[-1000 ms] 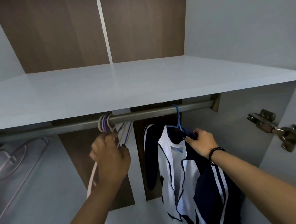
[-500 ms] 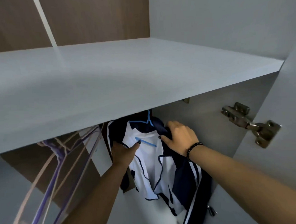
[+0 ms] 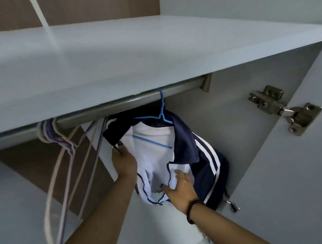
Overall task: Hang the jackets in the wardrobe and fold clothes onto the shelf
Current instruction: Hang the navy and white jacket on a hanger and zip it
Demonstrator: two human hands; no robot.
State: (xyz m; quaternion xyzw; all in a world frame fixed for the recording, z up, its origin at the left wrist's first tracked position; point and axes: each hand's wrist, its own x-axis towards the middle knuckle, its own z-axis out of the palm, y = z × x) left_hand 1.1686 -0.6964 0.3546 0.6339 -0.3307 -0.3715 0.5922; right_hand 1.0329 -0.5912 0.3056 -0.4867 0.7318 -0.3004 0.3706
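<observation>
While no lettering can be read on it, a navy-and-white jacket [image 3: 190, 150] hangs from a blue hanger [image 3: 162, 110] on the wardrobe rail [image 3: 105, 109]; the left hand [image 3: 124, 162] pinches its left front edge, the right hand [image 3: 181, 190] presses spread fingers on the lower fabric
</observation>
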